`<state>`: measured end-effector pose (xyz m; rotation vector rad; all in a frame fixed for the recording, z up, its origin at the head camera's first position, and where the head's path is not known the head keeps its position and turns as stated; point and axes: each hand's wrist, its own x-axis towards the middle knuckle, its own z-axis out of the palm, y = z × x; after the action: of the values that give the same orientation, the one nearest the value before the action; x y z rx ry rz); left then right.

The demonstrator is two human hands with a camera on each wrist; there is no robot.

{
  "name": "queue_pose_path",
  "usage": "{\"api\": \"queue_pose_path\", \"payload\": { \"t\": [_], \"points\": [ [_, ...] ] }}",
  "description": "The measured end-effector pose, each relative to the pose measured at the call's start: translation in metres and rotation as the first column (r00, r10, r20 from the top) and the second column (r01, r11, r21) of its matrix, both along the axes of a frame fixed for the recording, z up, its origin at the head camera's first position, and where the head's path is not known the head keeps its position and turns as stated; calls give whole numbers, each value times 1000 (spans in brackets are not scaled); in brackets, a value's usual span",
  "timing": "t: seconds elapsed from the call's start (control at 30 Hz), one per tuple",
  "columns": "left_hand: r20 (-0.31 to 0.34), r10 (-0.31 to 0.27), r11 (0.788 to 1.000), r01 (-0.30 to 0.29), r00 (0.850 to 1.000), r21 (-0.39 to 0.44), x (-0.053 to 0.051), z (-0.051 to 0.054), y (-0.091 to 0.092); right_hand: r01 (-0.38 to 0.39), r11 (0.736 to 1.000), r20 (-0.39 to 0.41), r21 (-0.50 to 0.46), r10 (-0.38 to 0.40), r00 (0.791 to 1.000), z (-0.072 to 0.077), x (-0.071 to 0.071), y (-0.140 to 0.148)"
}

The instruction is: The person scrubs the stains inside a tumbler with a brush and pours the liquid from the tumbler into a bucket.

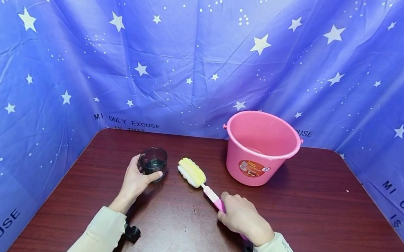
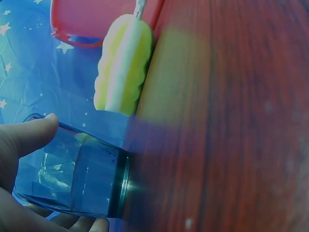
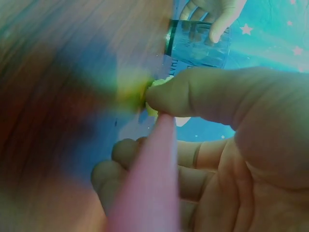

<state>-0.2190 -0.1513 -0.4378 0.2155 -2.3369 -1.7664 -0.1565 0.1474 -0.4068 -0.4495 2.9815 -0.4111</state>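
Observation:
A dark see-through glass (image 1: 153, 162) stands upright at the left of the table. My left hand (image 1: 138, 180) grips it, thumb on the near side and fingers round the far side; the left wrist view shows the glass (image 2: 79, 169) with its base at the tabletop. In my right hand (image 1: 242, 215) is a sponge bottle brush with a pink and white handle (image 1: 213, 197). Its yellow and white sponge head (image 1: 191, 172) points left toward the glass, apart from it and just above the table. The right wrist view shows thumb and fingers around the pink handle (image 3: 152, 179).
Behind the right hand stands a pink bucket (image 1: 257, 164) with an orange label. Its inside is partly seen, and its contents are unclear. A blue curtain (image 1: 194, 59) with white stars surrounds the dark red wooden table (image 1: 325, 221) at the back and sides.

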Motion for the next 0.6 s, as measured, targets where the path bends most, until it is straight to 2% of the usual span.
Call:
{"api": "queue_pose_path", "payload": {
  "t": [0.6],
  "points": [
    [12, -15, 1000, 15, 1000, -9, 0, 0, -1, 25, 999, -81, -41, -28, 996, 7, -1, 2]
  ]
}}
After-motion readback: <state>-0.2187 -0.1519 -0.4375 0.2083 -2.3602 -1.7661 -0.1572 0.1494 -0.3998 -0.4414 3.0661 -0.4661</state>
